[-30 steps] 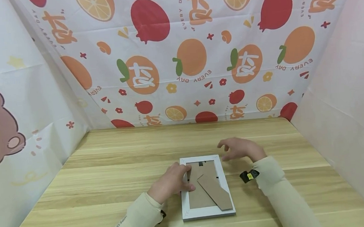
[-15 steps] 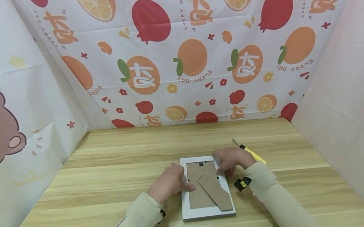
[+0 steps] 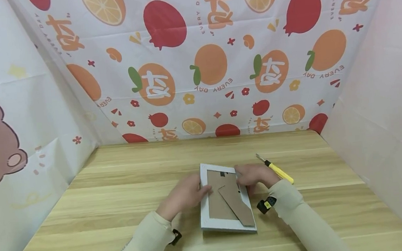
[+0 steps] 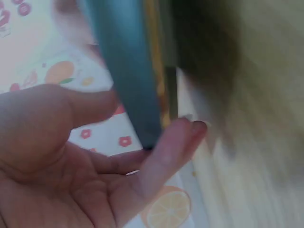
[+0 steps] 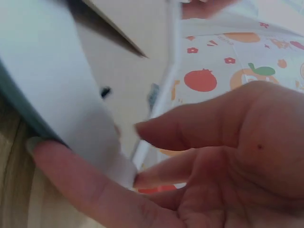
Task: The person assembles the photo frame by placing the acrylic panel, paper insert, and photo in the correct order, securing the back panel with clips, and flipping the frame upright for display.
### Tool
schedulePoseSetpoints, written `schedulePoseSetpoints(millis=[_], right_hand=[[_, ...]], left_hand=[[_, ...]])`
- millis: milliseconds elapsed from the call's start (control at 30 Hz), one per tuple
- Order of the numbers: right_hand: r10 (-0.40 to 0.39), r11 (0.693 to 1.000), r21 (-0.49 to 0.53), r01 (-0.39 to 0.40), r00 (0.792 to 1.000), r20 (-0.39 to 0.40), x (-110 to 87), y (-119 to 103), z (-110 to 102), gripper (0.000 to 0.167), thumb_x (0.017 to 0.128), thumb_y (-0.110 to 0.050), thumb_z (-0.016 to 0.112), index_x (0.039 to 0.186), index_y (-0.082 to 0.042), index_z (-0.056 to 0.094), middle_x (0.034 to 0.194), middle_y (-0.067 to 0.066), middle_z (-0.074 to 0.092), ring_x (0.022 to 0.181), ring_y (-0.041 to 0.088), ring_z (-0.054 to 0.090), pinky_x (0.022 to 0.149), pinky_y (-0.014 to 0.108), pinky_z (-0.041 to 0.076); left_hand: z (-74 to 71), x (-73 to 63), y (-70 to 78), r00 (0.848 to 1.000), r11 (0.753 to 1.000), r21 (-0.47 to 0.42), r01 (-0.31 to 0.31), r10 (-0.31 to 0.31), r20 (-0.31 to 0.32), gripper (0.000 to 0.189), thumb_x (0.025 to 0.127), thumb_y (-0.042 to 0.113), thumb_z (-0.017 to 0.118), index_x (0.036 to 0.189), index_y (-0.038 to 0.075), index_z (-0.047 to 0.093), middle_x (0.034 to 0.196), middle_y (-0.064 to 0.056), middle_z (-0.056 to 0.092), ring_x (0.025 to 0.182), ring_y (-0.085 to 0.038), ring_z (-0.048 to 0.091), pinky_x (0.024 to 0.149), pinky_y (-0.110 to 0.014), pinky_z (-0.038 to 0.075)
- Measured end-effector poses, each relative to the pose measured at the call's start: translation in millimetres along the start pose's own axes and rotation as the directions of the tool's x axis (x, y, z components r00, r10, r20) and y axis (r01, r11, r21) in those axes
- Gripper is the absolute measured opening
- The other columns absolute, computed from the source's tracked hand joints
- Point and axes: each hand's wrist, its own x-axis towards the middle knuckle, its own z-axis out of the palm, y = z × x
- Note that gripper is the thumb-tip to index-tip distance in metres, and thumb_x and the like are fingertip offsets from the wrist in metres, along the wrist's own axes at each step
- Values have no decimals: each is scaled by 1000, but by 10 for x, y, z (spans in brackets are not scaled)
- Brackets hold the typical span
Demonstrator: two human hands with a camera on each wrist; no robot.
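Observation:
A white picture frame (image 3: 205, 212), its brown cardboard back (image 3: 219, 207) facing up, is held tilted above the table in the head view, left side higher. A cardboard stand leg (image 3: 236, 206) lies across the back. My left hand (image 3: 185, 195) grips the left edge, thumb on top; in the left wrist view the frame's bluish side (image 4: 126, 61) sits between thumb and fingers. My right hand (image 3: 256, 175) holds the upper right edge. In the right wrist view its thumb (image 5: 190, 121) is over the back and a finger (image 5: 80, 175) lies along the outer edge.
A screwdriver (image 3: 279, 172) with a yellow handle lies on the wooden table (image 3: 137, 174) beyond my right wrist. A fruit-print cloth (image 3: 182, 64) stands behind the table, with pale cloth at both sides.
My right hand has come left from beside the frame to its right edge, uncovering the screwdriver. The frame, flat before, has since been raised and tilted, with my left hand rising along.

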Motion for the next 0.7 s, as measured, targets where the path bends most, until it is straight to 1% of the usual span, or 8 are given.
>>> schedulePoseSetpoints(millis=[100, 167, 333, 400, 467, 567, 633, 700], right_hand=[[-23, 999, 48, 24, 999, -28, 24, -8, 9, 25, 100, -4, 48, 125, -1, 51, 96, 15, 63, 71, 21, 68, 59, 32, 58], [-28, 995, 90, 32, 999, -45, 46, -11, 26, 35, 101, -5, 47, 135, 1, 46, 105, 17, 62, 77, 21, 67, 63, 33, 58], [-58, 983, 169, 74, 994, -94, 103, -11, 86, 49, 102, -6, 44, 150, -1, 36, 122, 22, 59, 79, 22, 67, 67, 37, 60], [-85, 980, 168, 102, 991, -105, 115, -23, 101, 48, 104, -6, 43, 151, -4, 37, 112, 24, 63, 73, 21, 67, 66, 37, 61], [-106, 980, 155, 122, 989, -105, 110, -43, 106, 48, 106, -9, 42, 154, -6, 38, 98, 21, 65, 66, 19, 65, 63, 36, 60], [-158, 981, 95, 171, 978, -136, 63, -94, 80, 47, 109, -13, 44, 155, -6, 40, 84, 19, 64, 59, 17, 59, 59, 31, 54], [-213, 970, 77, 229, 961, -176, 18, -138, 50, 48, 110, -17, 45, 156, -4, 39, 91, 20, 67, 61, 17, 61, 59, 29, 54], [-264, 952, 95, 291, 938, -224, -49, -199, 13, 50, 111, -22, 45, 156, -3, 38, 104, 24, 69, 67, 22, 67, 60, 30, 57]], left_hand=[[-75, 0, 59, 1000, 995, -101, 6, -9, -27, 20, 106, 17, 56, 113, -2, 60, 86, -9, 65, 67, -13, 62, 55, -27, 53], [-110, 3, 84, 999, 987, -162, 14, -22, -46, 23, 108, 15, 53, 118, -5, 58, 91, -13, 66, 68, -14, 65, 53, -28, 55], [-168, 20, 108, 993, 957, -288, -25, -8, -116, 42, 106, 10, 54, 145, -5, 49, 120, -24, 67, 78, -17, 70, 59, -32, 60], [-189, 23, 113, 990, 936, -350, -37, -14, -141, 52, 104, 10, 57, 153, -2, 41, 127, -27, 64, 82, -20, 72, 60, -34, 61], [-201, 24, 117, 986, 917, -398, -33, -35, -161, 60, 103, 12, 58, 157, 2, 35, 127, -27, 63, 82, -22, 73, 59, -34, 61], [-222, 19, 131, 981, 905, -425, -28, -56, -185, 67, 101, 14, 60, 160, 6, 30, 126, -25, 62, 82, -22, 73, 59, -33, 61], [-233, 15, 144, 977, 910, -413, -26, -65, -204, 69, 100, 16, 62, 160, 6, 29, 127, -23, 61, 80, -20, 71, 59, -32, 60], [-239, 5, 164, 975, 912, -409, -24, -69, -212, 69, 101, 19, 64, 160, 6, 30, 130, -21, 61, 80, -18, 71, 60, -31, 59]])
